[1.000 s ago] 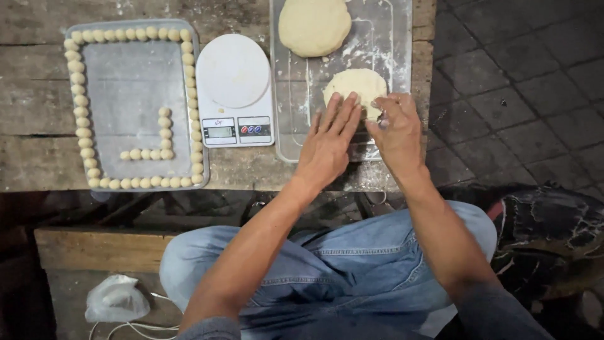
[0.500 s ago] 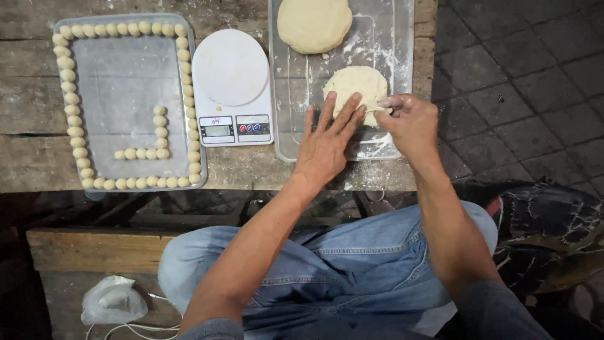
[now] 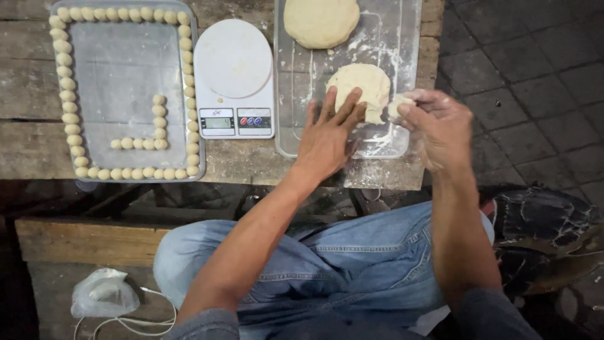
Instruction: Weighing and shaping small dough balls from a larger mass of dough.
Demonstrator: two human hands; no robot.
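Your left hand (image 3: 327, 135) lies flat on the floured metal tray (image 3: 292, 94), fingers spread apart, with the fingertips pressing the near-left edge of the flattened dough piece (image 3: 362, 85) that sits in the middle of that tray. Your right hand (image 3: 440, 126) is raised just right of the same dough, its thumb and fingertips pinched together on a small dough lump (image 3: 397, 106) at the dough's right edge; whether that lump is fully torn free you cannot tell. At the far end of the tray rests a larger round dough mound (image 3: 321, 22), apart from the piece under your hand. Just left of the tray stands a white kitchen scale (image 3: 234, 79) with a round platform. Further left a second tray (image 3: 126, 69) holds small dough balls (image 3: 66, 94) lined along its rim and in a short L-shaped row inside. All of it sits on a worn wooden table (image 3: 25, 138); your jeans-clad knees are near, below its edge
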